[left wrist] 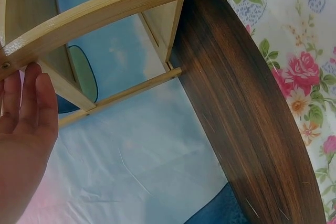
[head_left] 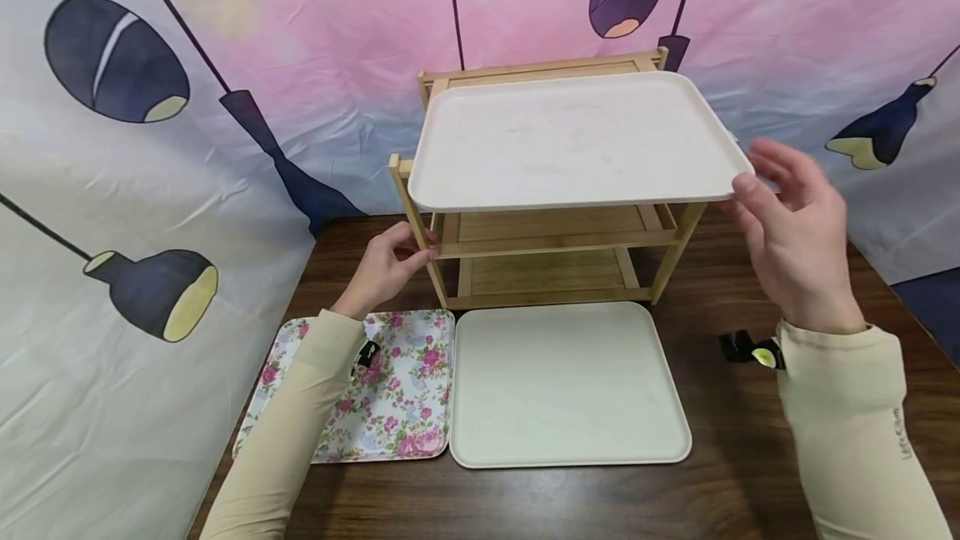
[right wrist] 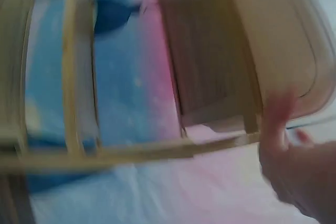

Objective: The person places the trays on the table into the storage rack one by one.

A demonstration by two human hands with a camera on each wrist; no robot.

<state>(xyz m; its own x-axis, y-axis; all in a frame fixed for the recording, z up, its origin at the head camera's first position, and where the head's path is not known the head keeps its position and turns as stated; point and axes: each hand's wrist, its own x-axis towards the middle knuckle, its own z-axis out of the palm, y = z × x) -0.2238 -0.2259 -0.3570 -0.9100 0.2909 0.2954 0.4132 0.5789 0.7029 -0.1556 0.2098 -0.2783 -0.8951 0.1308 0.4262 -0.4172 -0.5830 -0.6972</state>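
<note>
In the head view a three-tier wooden rack (head_left: 557,245) stands at the back of the table, with a white tray (head_left: 577,144) lying over its top and jutting out toward me. My left hand (head_left: 384,263) holds the rack's left front leg beside the middle shelf. The left wrist view has that hand (left wrist: 23,114) with its fingers bent behind the wooden bar. At the white tray's near right corner, my right hand (head_left: 802,232) has its thumb on the rim and other fingers at and below the edge. The right wrist view blurs this hand (right wrist: 299,166).
A flowered tray (head_left: 397,390) lies on the dark wooden table (head_left: 570,502) under my left forearm. Beside it, in front of the rack, lies a pale cream tray (head_left: 566,386). A printed cloth (head_left: 337,48) hangs close behind and at both sides.
</note>
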